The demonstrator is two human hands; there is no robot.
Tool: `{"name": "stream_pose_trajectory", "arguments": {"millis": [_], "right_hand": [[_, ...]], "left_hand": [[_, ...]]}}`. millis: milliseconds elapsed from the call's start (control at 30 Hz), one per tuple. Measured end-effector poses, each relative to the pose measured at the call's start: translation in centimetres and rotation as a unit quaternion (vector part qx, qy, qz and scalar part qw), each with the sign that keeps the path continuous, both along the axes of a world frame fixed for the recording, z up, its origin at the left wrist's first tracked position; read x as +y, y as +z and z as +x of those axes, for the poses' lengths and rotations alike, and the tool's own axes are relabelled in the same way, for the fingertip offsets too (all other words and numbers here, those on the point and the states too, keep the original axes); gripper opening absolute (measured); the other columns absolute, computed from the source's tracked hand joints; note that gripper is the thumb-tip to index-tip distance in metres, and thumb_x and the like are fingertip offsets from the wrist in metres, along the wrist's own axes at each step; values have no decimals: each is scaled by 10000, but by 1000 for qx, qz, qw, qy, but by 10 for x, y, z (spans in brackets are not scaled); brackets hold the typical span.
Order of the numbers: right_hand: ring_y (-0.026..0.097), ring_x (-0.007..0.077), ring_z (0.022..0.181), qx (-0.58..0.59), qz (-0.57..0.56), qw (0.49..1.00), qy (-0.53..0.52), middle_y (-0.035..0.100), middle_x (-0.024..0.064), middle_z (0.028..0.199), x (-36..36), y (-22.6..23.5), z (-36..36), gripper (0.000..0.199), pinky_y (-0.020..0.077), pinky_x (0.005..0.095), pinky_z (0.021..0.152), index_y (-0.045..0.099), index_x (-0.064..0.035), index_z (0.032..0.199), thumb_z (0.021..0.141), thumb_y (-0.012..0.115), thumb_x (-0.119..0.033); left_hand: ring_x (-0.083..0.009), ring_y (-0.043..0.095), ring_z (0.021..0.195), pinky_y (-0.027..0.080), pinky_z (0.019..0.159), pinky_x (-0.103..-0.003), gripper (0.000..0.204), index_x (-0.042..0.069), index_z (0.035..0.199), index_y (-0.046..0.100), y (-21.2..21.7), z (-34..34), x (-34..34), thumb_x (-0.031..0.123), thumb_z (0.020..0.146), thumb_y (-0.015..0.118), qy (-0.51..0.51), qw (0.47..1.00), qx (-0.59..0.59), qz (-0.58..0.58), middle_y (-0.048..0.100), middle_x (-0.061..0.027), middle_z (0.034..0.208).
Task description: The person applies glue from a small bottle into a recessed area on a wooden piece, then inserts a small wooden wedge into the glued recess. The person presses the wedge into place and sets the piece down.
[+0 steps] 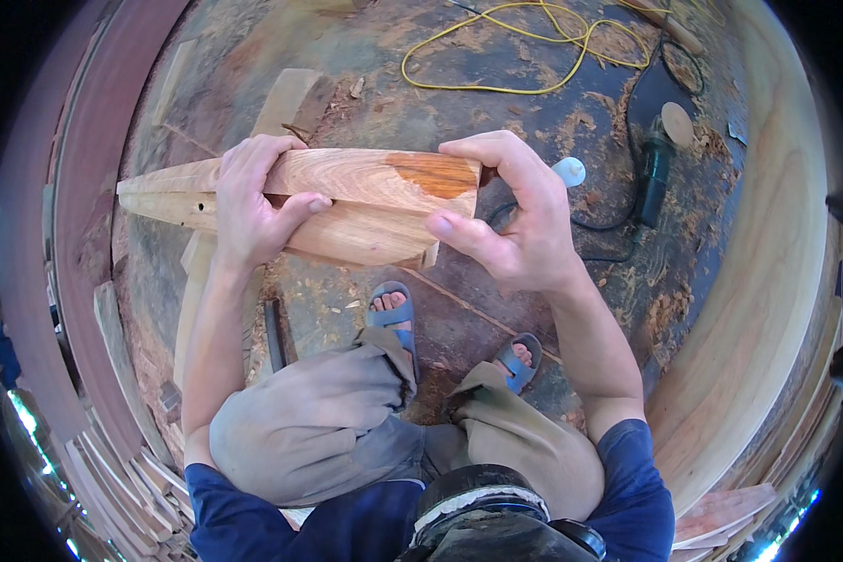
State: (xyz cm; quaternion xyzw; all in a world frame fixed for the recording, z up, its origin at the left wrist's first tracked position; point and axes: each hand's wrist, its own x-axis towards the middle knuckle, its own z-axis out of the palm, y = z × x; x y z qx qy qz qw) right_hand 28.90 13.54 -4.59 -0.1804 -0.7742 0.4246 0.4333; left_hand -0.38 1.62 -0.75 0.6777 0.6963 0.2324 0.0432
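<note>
A long, shaped piece of pale wood (365,173) lies crosswise in front of me, with its narrower end to the left. It looks like two lengths set side by side, with a small dark hole in the nearer one. An orange-brown, darker patch marks the top near the right end. My left hand (253,201) is closed round the middle, its thumb against the near side. My right hand (525,215) grips the right end, thumb at the near side and fingers round the far corner. Wooden supports (288,98) show beneath the piece.
A green angle grinder (656,183) with a round disc lies on the floor to the right. A yellow cord (496,91) loops at the far side. Reddish planks (94,206) line the left; a broad pale board (768,281) curves along the right. Wood shavings litter the floor.
</note>
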Motion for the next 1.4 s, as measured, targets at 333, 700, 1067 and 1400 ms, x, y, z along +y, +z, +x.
{"name": "stream_pose_trajectory", "arguments": {"millis": [333,700,1067,1400], "right_hand": [[738,294,954,15,29,999,-20,726,155,1109,1,-1,-1,531,601,370,835,732,-5,1219,820,925,-297],[520,364,1440,-43,31,995,-82,547,223,1531,21,-35,46,1105,413,460,1202,494,22,1546,716,970,-530],[426,420,1530,-196,-231,899,-316,417,313,1637,49,-223,107,1328,356,487,1256,324,63,1641,687,984,-584],[682,315,1285,-220,-287,869,-338,724,185,1351,57,-238,105,814,513,421,1098,626,-28,1444,798,956,-395]], "left_hand": [[-354,649,1048,441,1011,-449,645,50,1125,695,-1,0,0,516,705,847,8,1000,1,-11,707,-136,1064],[-341,659,1054,439,1015,-453,712,55,1179,693,0,-1,1,574,714,838,-5,1000,14,-11,711,-124,1069],[-312,695,1029,492,986,-446,681,55,1229,721,31,92,50,550,790,882,-217,975,1,41,741,-107,1092],[-284,703,910,485,926,-422,545,55,1119,740,32,101,57,474,804,891,-217,975,-18,39,740,-78,965]]}}
